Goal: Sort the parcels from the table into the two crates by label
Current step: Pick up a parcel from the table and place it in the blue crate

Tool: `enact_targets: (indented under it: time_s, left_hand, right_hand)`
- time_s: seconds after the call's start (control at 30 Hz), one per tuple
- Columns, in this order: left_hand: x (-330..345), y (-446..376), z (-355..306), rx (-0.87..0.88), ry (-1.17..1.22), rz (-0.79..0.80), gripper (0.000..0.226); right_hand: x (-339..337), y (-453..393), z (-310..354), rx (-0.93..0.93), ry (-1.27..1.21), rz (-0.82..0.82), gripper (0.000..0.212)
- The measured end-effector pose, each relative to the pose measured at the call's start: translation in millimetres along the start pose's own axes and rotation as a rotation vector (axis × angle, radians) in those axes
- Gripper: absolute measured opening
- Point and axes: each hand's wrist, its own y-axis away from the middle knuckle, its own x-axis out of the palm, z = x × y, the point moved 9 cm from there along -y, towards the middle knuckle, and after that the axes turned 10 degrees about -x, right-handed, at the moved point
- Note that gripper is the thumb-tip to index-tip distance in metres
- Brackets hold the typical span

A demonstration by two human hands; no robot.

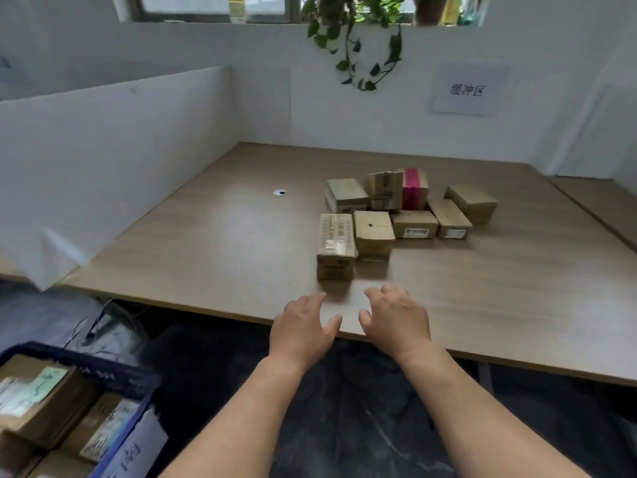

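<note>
Both grips, left hand (301, 326) and right hand (396, 320), were spread, empty; nearest parcel (336, 244) looked light, stiff: I'd clasp its sides.

white wall sign (469, 90) reads "缓冲区"; the parcel labels (337, 232) are too blurred to read

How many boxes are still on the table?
8. Front pair: taped box, box with a black dot. Middle: two side by side. Back row: flat one, upright one, pink-taped one, far-right one. More could hide behind them.
</note>
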Motion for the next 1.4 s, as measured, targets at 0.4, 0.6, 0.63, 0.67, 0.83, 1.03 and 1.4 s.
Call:
enact_targets:
  time_s: [0.4,0.6,0.63,0.67,0.83,1.03,1.4]
  left_hand:
    - [57,-41,-121,0.181,-0.048,0.1,0.062]
    - [83,-87,-141,0.191,-0.014,0.145,0.064]
    - [86,-97,-143,0.185,-0.005,0.151,0.064]
    - [89,-107,-144,0.178,0.002,0.157,0.064]
    - [98,-170,-141,0.1,0.031,0.182,0.067]
    - [104,-261,-128,-0.04,0.113,0.234,0.065]
    - [117,-360,-114,-0.203,0.107,0.197,0.035]
  right_hand:
    - [-14,10,-128,0.234,-0.044,-0.055,0.04]
    - [-4,-21,-169,0.29,-0.029,-0.032,0.041]
    - [0,-29,-174,0.294,-0.03,-0.018,0.041]
    - [4,-39,-179,0.298,-0.034,-0.001,0.041]
    - [19,-101,-201,0.306,-0.062,0.067,0.041]
    - [33,-190,-215,0.27,-0.087,0.122,0.041]
    - [95,-290,-232,0.325,-0.325,0.279,0.049]
